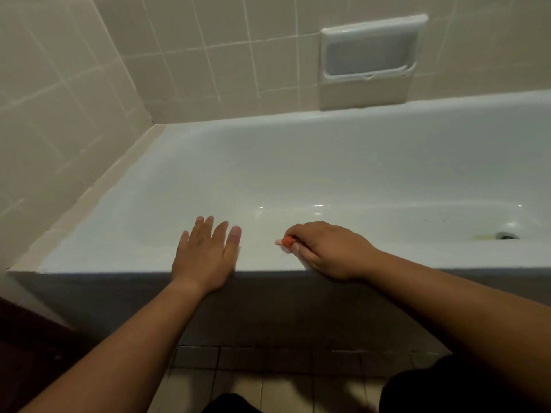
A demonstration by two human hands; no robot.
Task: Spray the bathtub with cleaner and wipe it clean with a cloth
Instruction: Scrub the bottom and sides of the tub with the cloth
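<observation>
The left hand lies flat, fingers spread, on the near rim of the tub, likely bracing the lean. Just right of it on that rim, the right hand curls round a sprayer. Only its orange-and-white nozzle shows, aimed across the tub, probably ready to wet the basin. No cloth shows.

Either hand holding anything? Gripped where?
Right hand grips a sprayer around its head; only the orange nozzle tip shows. Left hand holds nothing and lies flat on the bathtub rim.
</observation>
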